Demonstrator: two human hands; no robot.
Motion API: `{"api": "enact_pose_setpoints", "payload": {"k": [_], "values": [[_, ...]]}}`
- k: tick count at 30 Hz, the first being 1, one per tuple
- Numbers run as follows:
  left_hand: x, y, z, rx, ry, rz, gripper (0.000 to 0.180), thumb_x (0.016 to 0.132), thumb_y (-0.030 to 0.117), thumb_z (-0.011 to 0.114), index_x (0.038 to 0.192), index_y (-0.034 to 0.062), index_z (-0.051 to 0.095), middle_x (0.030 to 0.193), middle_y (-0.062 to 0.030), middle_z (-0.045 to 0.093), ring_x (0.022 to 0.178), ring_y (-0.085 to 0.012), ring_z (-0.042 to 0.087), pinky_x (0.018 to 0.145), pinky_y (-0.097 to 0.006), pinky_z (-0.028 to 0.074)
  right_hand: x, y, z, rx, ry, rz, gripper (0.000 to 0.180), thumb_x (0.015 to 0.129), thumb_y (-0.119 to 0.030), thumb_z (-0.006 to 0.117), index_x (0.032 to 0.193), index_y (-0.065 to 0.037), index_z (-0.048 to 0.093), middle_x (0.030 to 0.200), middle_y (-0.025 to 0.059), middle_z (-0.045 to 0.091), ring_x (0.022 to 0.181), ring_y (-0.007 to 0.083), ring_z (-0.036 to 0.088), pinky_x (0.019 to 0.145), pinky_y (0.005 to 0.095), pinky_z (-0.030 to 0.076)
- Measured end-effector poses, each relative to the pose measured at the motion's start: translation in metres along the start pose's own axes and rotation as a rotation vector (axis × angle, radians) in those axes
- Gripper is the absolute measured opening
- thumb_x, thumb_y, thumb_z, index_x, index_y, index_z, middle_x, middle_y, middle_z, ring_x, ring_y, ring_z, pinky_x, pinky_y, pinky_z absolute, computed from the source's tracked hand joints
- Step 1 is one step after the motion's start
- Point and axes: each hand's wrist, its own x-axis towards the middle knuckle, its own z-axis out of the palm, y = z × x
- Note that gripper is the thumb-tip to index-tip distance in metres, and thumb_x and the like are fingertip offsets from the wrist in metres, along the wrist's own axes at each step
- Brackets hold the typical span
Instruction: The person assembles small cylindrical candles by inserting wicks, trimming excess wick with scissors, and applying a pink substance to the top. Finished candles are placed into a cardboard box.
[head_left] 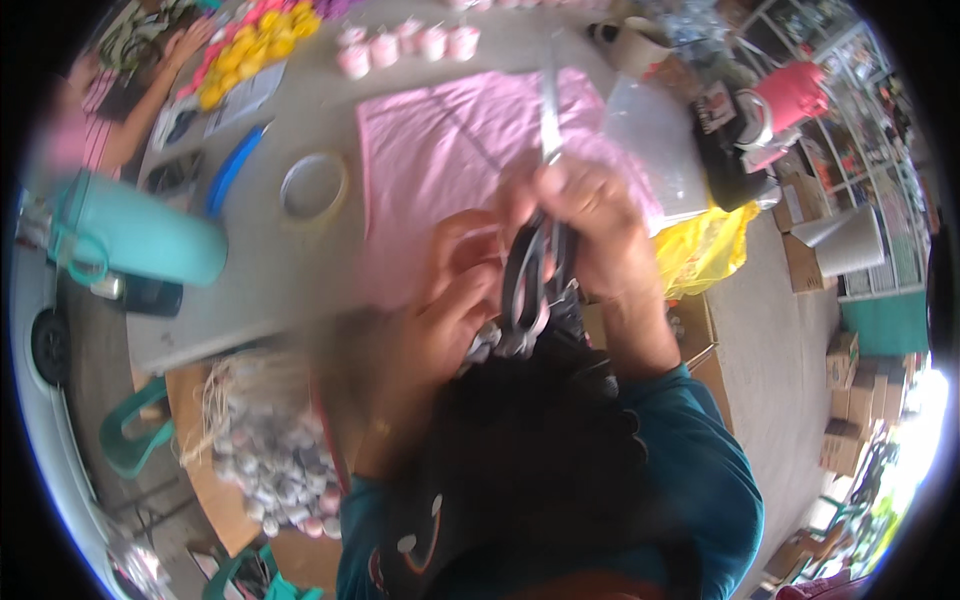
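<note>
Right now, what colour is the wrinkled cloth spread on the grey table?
The wrinkled cloth is pink, best seen in the head view.

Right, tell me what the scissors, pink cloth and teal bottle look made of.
Scissors: likely steel blades, silvery and shiny; black handles probably plastic, though blurred.
Pink cloth: thin fabric, matte, judging by its wrinkles.
Teal bottle: smooth, satiny surface; coated metal or plastic, can't tell which.

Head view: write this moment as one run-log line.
Right hand: grips scissors | left hand: close beside them, hold unclear | pink cloth: on table
</note>
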Motion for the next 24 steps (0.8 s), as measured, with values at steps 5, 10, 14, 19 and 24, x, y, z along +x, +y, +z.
{"api": "enact_pose_setpoints", "payload": {"k": [5,10,14,19,24], "values": [[-0.003,-0.014,0.001,0.224,0.111,0.009,0.027,0.093,0.017,0.061,0.116,0.0063,0.051,0.102,-0.0035,0.055,0.088,-0.0085,0.054,0.075,-0.024,0.049,0.019,0.008,-0.013,0.427,-0.1,0.047,0.034,0.097,-0.029,0.052,0.086,0.001,0.061,0.076,0.0124,0.064,0.048,0.0119,0.057,0.043,0.0218,0.043],[-0.004,-0.004,-0.005,0.611,0.147,0.159,0.022,0.092,0.016,0.061,0.11,0.0046,0.053,0.086,-0.001,0.057,0.071,-0.0061,0.05,0.066,-0.023,0.043,0.017,-0.014,-0.028,0.095,-0.15,0.089,0.035,0.096,-0.032,0.054,0.085,0.001,0.061,0.079,0.0122,0.065,0.048,0.0111,0.056,0.044,0.0206,0.042],[-0.01,0.011,-0.003,0.578,0.04,0.139,0.031,0.098,0.019,0.051,0.124,0.0028,0.047,0.107,-0.0128,0.06,0.082,-0.0138,0.06,0.08,-0.03,0.052,0.024,-0.017,-0.035,-0.363,0.002,0.015,0.037,0.094,-0.034,0.057,0.082,0.001,0.064,0.075,0.0106,0.066,0.049,0.0113,0.056,0.046,0.024,0.042],[-0.009,0.025,-0.009,0.102,0.095,0.161,0.042,0.101,0.03,0.039,0.13,0.0011,0.045,0.111,-0.0169,0.059,0.071,-0.0156,0.058,0.08,-0.041,0.055,-0.003,-0.002,-0.026,-0.809,0.276,0.043,0.032,0.093,-0.03,0.059,0.086,0.0,0.065,0.06,0.0063,0.06,0.05,0.0115,0.054,0.047,0.0254,0.04],[-0.008,0.034,-0.03,-0.107,0.22,0.127,0.046,0.101,0.031,0.035,0.13,-0.003,0.047,0.117,-0.0172,0.057,0.065,-0.0164,0.056,0.081,-0.045,0.056,-0.061,0.042,-0.008,-0.442,-0.209,0.592,0.026,0.095,-0.025,0.057,0.109,-0.003,0.06,0.091,0.0091,0.066,0.079,0.0162,0.062,0.072,0.0313,0.049]]}}
